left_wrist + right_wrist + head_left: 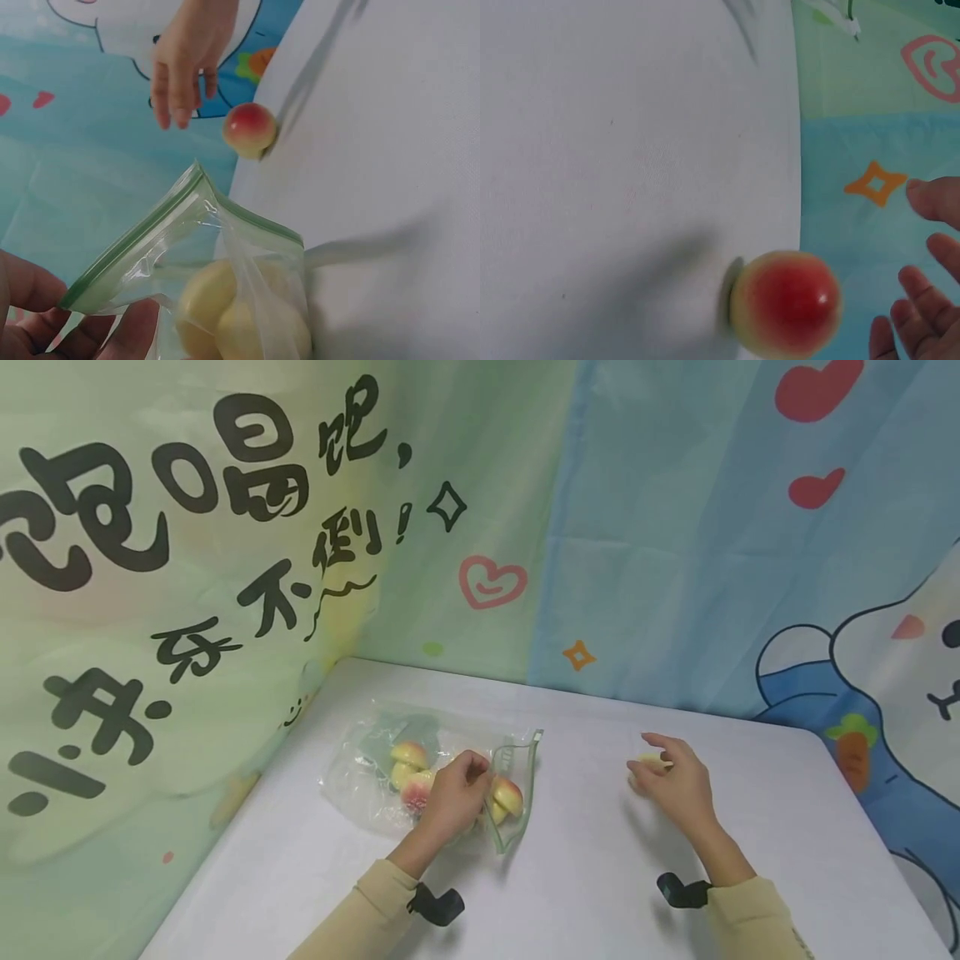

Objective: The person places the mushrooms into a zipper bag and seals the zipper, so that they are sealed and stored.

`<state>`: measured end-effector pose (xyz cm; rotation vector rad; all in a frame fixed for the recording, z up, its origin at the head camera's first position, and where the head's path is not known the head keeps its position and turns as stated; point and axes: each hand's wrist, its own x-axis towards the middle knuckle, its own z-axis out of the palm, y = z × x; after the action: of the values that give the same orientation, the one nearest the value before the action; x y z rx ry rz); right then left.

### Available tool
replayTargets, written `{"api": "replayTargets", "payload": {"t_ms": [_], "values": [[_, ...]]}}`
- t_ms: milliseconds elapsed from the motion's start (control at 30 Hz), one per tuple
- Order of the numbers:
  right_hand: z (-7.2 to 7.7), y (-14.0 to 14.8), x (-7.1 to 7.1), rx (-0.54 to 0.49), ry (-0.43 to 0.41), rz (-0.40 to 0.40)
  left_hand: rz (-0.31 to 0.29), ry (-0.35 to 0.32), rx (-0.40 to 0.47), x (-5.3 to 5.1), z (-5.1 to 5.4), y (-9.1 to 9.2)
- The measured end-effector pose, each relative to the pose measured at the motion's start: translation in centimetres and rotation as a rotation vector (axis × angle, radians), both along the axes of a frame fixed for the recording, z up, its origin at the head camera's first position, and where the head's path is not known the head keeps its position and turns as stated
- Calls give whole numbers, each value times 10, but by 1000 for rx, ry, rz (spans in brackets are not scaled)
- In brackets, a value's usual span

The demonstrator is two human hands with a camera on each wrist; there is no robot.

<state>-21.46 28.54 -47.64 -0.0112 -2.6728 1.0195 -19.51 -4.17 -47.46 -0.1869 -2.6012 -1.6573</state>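
A clear zip bag (pixel 356 802) with a green zip strip lies on the table, its mouth facing right. Inside are several rounded yellow-and-red pieces (pixel 507 795) that look like peaches or mushroom caps. My left hand (pixel 456 792) pinches the bag near its mouth; in the left wrist view its fingers (pixel 135 330) are at the bag's edge. To the right, one loose red-and-yellow round piece (pixel 786 304) rests on the table. My right hand (pixel 682 785) hovers over it, thumb and fingers spread, touching nothing in the right wrist view.
The white table (pixel 585 877) runs back to a printed curtain (pixel 645 527) hanging behind it and along the left side. Beneath each sleeve cuff sits a black wrist strap (pixel 438 906).
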Motion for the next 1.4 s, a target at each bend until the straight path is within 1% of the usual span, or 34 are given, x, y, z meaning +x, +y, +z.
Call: {"api": "replayTargets", "payload": {"t_ms": [133, 233, 333, 467, 667, 733, 833, 1000, 1167, 1267, 1400], "values": [[-4, 7, -4, 72, -108, -23, -4, -13, 11, 0, 1, 0], [-12, 11, -7, 121, -192, -34, -15, -27, 35, 0, 2, 0], [-23, 13, -8, 137, -227, -33, -24, -40, 53, 1, 2, 1], [-33, 16, -7, 129, -195, -32, -23, -44, 40, 1, 0, 1], [-42, 19, -5, 101, -119, -35, -16, -50, 43, 1, -3, 1], [-45, 19, -5, 80, -116, -43, -18, -52, 48, 1, -3, 1], [-48, 18, -5, 50, -137, -56, -22, -51, 49, 1, -3, 1], [-51, 14, -5, 23, -161, -68, -20, -56, 55, 0, -2, 1], [-53, 11, -2, 8, -150, -74, -24, -52, 56, -1, -3, 1], [-54, 7, 0, -2, -127, -56, -22, -42, 47, -1, -2, 0], [-52, -5, 6, -1, -81, -7, -21, -35, 40, -1, -2, 0]]}}
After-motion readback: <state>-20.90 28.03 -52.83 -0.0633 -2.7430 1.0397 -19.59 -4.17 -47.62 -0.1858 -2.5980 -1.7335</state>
